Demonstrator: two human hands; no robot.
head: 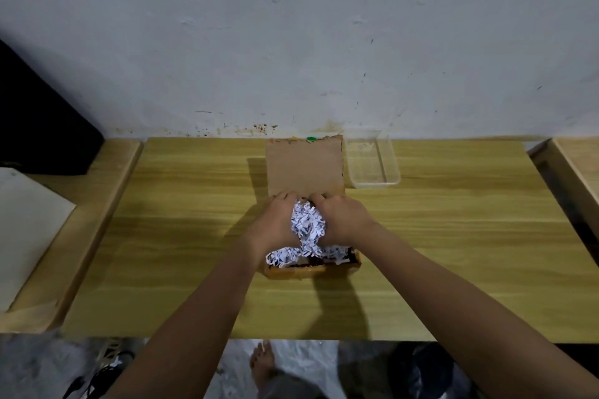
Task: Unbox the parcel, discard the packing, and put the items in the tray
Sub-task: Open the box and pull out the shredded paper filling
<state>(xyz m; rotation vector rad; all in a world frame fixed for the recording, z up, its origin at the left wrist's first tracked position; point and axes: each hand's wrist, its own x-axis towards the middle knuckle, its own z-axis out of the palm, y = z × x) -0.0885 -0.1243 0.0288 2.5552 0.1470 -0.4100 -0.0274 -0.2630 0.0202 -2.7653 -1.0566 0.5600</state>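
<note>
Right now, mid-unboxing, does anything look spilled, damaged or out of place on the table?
Nothing spilled. The left hand and right hand grip a clump of shredded paper over the cardboard box; loose shreds lie inside its near rim. Only oddity: the lid has a ragged far edge, as if torn.

Our left grip (pixel 275 222) and right grip (pixel 345 220) clutch a wad of shredded paper (pixel 307 225) over the open cardboard box (pixel 311 272) at the centre of the tabletop (pixel 162 236). We see the clear tray (pixel 376 184) at one o'clock from the box, just beside its raised lid (pixel 304 168).
</note>
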